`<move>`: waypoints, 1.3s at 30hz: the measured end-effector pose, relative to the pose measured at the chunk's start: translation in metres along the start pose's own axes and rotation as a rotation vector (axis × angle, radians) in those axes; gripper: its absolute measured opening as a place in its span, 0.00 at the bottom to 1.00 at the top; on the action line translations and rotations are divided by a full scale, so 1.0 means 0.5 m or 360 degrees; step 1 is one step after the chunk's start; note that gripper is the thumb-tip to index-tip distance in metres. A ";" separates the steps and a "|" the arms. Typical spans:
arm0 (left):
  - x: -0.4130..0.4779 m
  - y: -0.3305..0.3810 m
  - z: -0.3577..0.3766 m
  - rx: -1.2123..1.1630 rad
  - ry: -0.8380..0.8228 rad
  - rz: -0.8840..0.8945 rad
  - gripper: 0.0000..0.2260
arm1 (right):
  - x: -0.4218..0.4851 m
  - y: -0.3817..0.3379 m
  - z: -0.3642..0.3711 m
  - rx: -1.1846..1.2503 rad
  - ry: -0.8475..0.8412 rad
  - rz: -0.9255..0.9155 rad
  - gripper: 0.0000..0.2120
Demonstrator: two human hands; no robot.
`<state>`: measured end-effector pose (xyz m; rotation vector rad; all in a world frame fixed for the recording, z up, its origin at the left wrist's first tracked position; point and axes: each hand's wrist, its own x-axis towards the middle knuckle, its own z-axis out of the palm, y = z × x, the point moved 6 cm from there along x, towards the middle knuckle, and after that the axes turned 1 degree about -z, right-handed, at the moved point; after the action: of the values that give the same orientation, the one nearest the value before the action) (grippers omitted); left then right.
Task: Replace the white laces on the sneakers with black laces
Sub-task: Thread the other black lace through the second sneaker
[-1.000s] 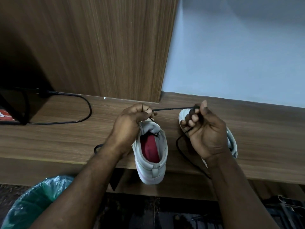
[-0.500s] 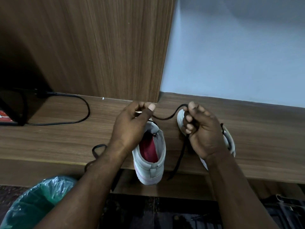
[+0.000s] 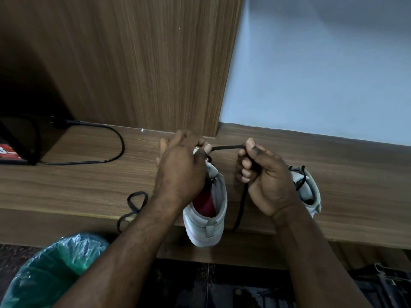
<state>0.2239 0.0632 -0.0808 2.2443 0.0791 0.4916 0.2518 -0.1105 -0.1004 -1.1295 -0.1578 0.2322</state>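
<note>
The sneaker point(image 3: 209, 227), grey-white with a red lining, stood on the wooden shelf point(image 3: 77, 181) with its heel overhanging the shelf's front edge. My left hand point(image 3: 180, 172) covered the front of this sneaker. Its fingers were curled, and its thumb and forefinger pinched the black lace point(image 3: 226, 148) where it left the upper.

From that pinch the lace ran taut to the right of the sneaker into my right hand point(image 3: 264, 181), which was closed in a fist around it. The free end hung from the fist just right of the sneaker.

The second sneaker point(image 3: 311, 196) lay further right, partly hidden by my right hand, with black lacing visible on it.

1 loose black loop point(image 3: 135, 201) lay just left of the sneaker, 1 black cable point(image 3: 106, 161) lay well to its left, and 1 green bin liner point(image 3: 55, 267) sat below and left of it.
</note>
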 end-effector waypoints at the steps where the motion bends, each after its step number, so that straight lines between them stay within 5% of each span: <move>1: 0.004 -0.016 -0.007 0.0036 0.0034 -0.0108 0.07 | 0.001 -0.002 -0.005 0.0101 -0.0029 0.0007 0.11; 6: 0.009 -0.093 -0.058 0.0121 0.0246 -0.0614 0.10 | 0.000 -0.010 -0.024 0.0345 -0.0105 0.0013 0.11; 11: 0.012 -0.139 -0.063 0.0206 0.0244 -0.0733 0.09 | -0.002 -0.012 -0.052 0.0353 -0.0016 0.0003 0.10; 18: 0.021 -0.097 -0.020 -0.0426 0.0163 -0.0443 0.08 | 0.001 -0.004 -0.041 -0.0122 0.0149 -0.0065 0.07; 21: 0.016 -0.049 0.003 -0.0690 0.0068 -0.0312 0.06 | 0.003 -0.011 -0.053 0.0059 0.0315 -0.0115 0.06; 24: 0.011 0.005 0.032 -0.1113 -0.0307 -0.0152 0.05 | 0.002 -0.025 -0.066 0.0414 0.0415 -0.0193 0.04; 26: 0.009 0.027 0.034 -0.1172 -0.0486 0.0007 0.12 | 0.000 -0.037 -0.071 0.0615 0.0389 -0.0257 0.03; 29: 0.011 -0.002 0.016 -0.0955 -0.0336 -0.0108 0.18 | -0.003 -0.055 -0.074 0.0636 0.0329 -0.0332 0.08; 32: 0.004 -0.049 -0.016 -0.0661 -0.0118 -0.0401 0.12 | -0.002 -0.057 -0.067 0.0510 0.0305 -0.0357 0.18; 34: -0.001 -0.061 -0.030 -0.0599 -0.0182 -0.0419 0.06 | 0.001 -0.052 -0.060 0.0454 0.0278 -0.0361 0.24; 39: -0.019 -0.068 -0.037 -0.0375 -0.0542 -0.0352 0.16 | 0.005 -0.042 -0.054 0.0216 0.0344 -0.0374 0.31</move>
<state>0.2118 0.0968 -0.0982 2.0260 0.0867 -0.0035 0.2627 -0.1421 -0.0924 -0.9839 -0.0804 -0.0877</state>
